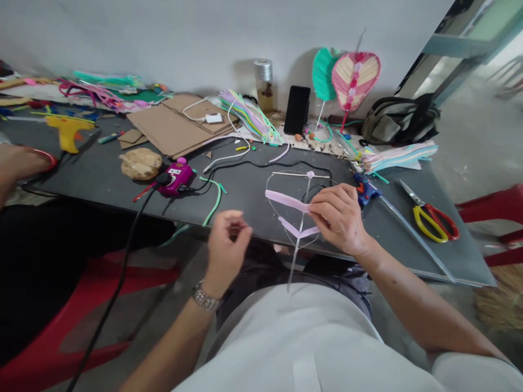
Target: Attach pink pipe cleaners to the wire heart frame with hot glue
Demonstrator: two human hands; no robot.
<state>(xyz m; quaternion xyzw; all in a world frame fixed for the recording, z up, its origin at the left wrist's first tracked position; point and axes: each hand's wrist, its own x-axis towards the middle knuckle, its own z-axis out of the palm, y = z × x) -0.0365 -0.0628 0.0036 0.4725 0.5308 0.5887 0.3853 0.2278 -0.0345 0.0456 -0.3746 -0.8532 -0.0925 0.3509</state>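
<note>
My right hand [337, 218] pinches the right end of a lilac pipe cleaner strip [287, 201], which lies across a thin wire frame [271, 181]. A second lilac strip [289, 226] is bent in a V lower on the frame, around its central stem [295, 253]. A white crossbar [281, 173] and a small lilac knot [310, 175] sit at the frame's top. The stem reaches past the table edge toward my shirt. My left hand [229, 242] is left of the frame, fingers loosely curled, thumb and index slightly apart, with nothing visible in it.
A blue glue gun [365, 189] with a glue stick and scissors [433, 218] lie right. A purple power socket [177, 177], cardboard [163, 128] and a yellow glue gun [67, 130] are left. Another person's hand [20, 166] shows far left. Finished fans [355, 81] stand behind.
</note>
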